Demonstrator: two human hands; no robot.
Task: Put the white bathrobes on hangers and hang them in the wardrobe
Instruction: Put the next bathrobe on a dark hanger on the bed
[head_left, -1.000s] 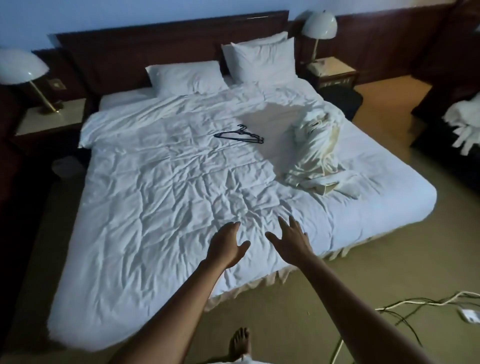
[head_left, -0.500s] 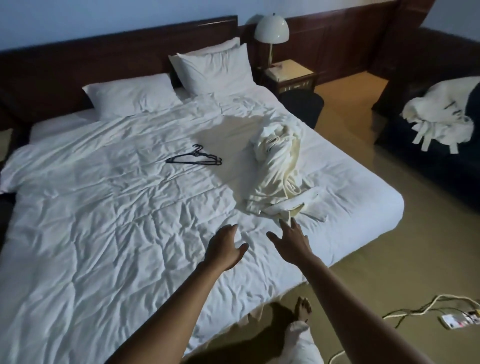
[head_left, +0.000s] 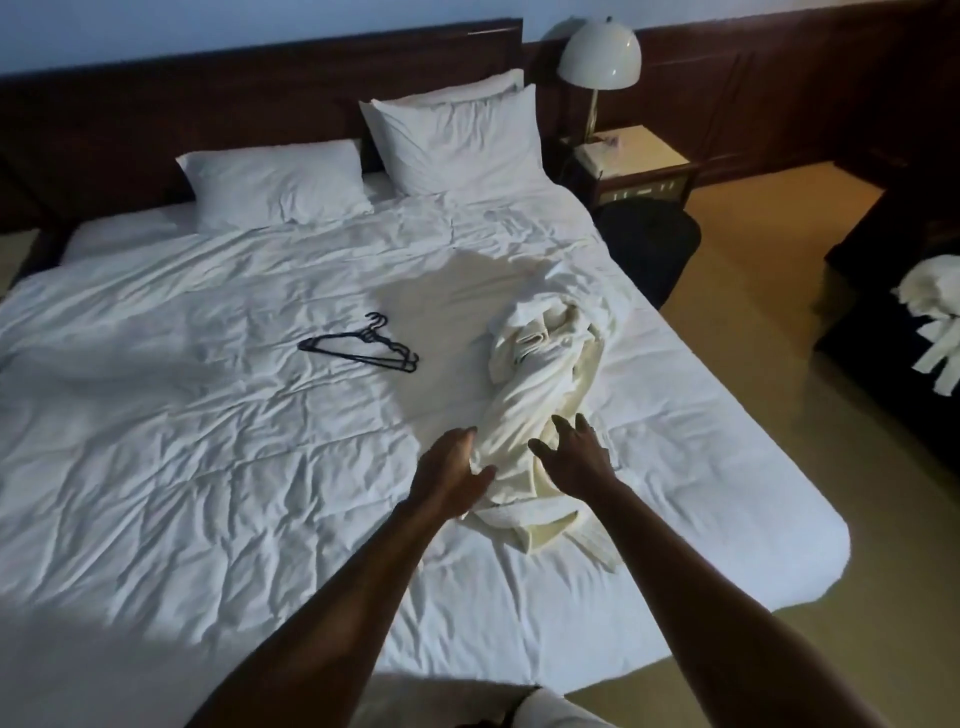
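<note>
Head view looked down on a wide bed (head_left: 208, 467) with a rumpled white duvet. A crumpled white bathrobe (head_left: 540, 395) lay in a heap on the bed's right half, toward the foot. Left hand (head_left: 452, 475) was at the heap's left edge, fingers spread and relaxed, thumb against the fabric, nothing gripped. Right hand (head_left: 574, 457) was over the heap's lower part, fingers splayed wide, resting on or just above the cloth; could not tell which. Black hangers (head_left: 363, 351), stacked together, lay flat mid-bed, left of the bathrobe and apart from it. Two white pillows (head_left: 363, 161) sat at the dark headboard (head_left: 208, 114). A domed lamp (head_left: 598, 54) stood on the nightstand (head_left: 636, 161) right of the bed. A second bathrobe (head_left: 930, 317) was draped on dark furniture at the far right edge, well apart from the bed.
</note>
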